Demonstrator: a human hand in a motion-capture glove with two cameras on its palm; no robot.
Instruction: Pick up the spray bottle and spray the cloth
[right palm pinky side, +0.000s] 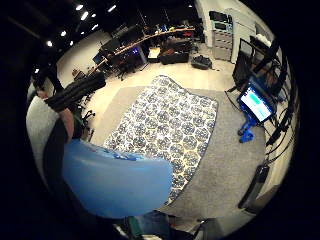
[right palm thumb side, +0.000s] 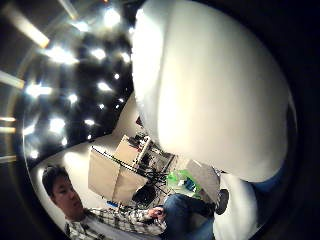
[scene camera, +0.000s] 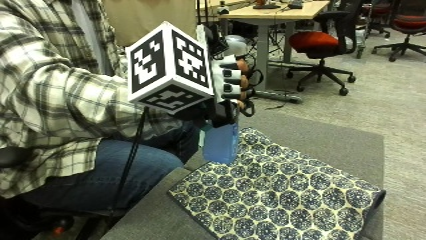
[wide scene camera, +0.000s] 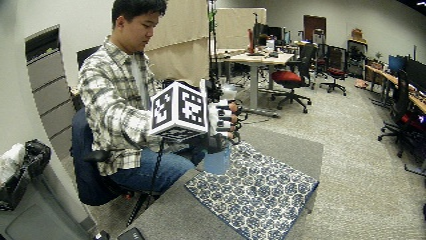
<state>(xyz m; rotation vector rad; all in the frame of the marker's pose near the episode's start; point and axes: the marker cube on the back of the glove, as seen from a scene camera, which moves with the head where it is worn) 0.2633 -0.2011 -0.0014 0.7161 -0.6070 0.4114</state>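
My right hand (scene camera: 229, 82) is raised in front of my chest, forearm bent up from the left, fingers (scene camera: 233, 75) curled round the neck of the spray bottle (scene camera: 221, 142), which hangs upright below my palm, lifted off the surface.

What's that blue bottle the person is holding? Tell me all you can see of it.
The spray bottle has a translucent light-blue plastic body and a white top, mostly hidden by the gloved right hand gripping its neck. It hangs upright in the air, lifted above the near edge of the blue-and-white patterned cloth, apparently not touching it.
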